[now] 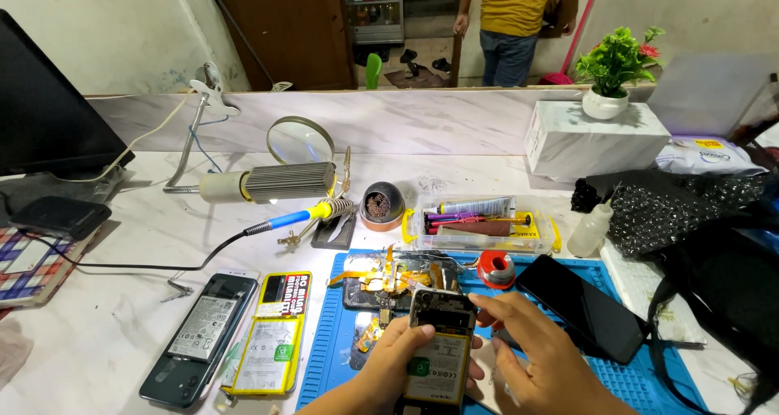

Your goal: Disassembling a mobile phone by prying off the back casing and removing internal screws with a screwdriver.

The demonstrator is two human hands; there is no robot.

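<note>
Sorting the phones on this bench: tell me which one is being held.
The opened phone, backless with its battery showing, in the left hand. The others lie flat on mat and table.

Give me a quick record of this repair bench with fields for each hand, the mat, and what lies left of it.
left hand: left hand grips the opened phone from below, back cover off, battery showing
right hand: right hand with fingers touching the phone's upper right edge
mat: blue work mat holds a dismantled phone with orange flex cables, a red tape roll and a black screen panel
left of mat: loose yellow-edged battery, second opened phone
behind: soldering iron, magnifier
</note>
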